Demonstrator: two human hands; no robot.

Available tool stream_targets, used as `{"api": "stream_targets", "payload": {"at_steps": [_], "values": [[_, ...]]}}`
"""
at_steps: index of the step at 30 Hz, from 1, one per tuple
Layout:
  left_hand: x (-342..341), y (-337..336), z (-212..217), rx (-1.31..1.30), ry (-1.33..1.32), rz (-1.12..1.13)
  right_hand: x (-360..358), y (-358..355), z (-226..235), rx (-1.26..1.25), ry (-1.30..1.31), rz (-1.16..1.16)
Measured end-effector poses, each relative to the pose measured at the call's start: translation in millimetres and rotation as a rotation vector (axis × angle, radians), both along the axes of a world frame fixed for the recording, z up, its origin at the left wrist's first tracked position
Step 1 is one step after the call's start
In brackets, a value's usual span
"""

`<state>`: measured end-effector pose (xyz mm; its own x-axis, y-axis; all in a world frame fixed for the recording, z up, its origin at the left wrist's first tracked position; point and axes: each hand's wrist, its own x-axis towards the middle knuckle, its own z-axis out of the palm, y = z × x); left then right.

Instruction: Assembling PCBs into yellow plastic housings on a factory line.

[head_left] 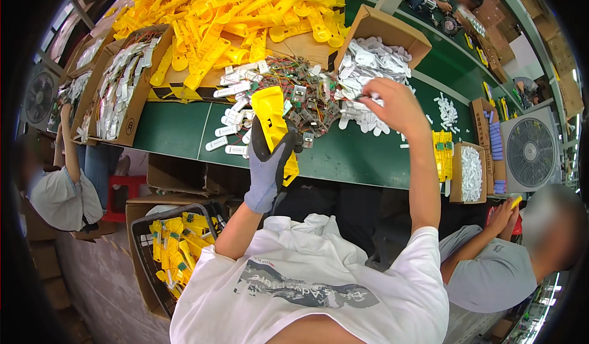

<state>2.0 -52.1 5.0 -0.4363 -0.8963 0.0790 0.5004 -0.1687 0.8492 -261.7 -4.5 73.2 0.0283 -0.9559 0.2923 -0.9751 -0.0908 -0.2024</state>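
Note:
My left hand (pixel 270 166), in a grey-blue glove with dark fingers, is wrapped round a long yellow plastic housing (pixel 269 108) and holds it upright over the table's near edge. My bare right hand (pixel 396 108) is at the near side of a heap of flat white plastic pieces (pixel 374 61) that spills from a tipped cardboard box. Its thumb and fingers are pinched together; what they grip is too small to name. Between the hands lies a tangle of small circuit boards with wires (pixel 313 92). White oval pieces with wires (pixel 230 117) lie left of the housing.
A big pile of yellow housings (pixel 227 12) covers the back of the green table (pixel 178 123). A carton of wired white parts (pixel 126 80) stands left. Below is a black basket (pixel 178 239) of yellow pieces. Fans and co-workers (pixel 491 264) are at both sides.

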Motion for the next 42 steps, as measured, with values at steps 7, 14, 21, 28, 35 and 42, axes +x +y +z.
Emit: {"api": "stream_targets", "payload": {"at_steps": [7,14,21,28,35,42], "values": [[-5.8,-10.8,17.4,0.055,-0.02,0.042,7.8,47.6,30.8,-0.685,0.002,-0.196],[-34.2,-34.2,50.2,-0.089,-0.035,-0.032,16.6,48.2,-2.3,-0.893,-1.053,-0.132],[-79.2,-69.3,51.0,-0.084,0.053,-0.134,29.5,52.6,-10.3,-1.006,-1.235,-0.125],[-110.2,-25.2,50.7,-0.145,0.016,-0.407,51.6,37.3,-19.4,-0.786,-1.392,-0.046],[-112.4,3.2,30.1,-0.046,-0.061,-0.434,56.8,32.8,-40.5,-0.727,-1.366,-0.081],[-104.6,11.4,16.4,-0.189,-0.183,-0.393,61.6,48.2,-48.8,-0.66,-1.411,-0.132]]}}
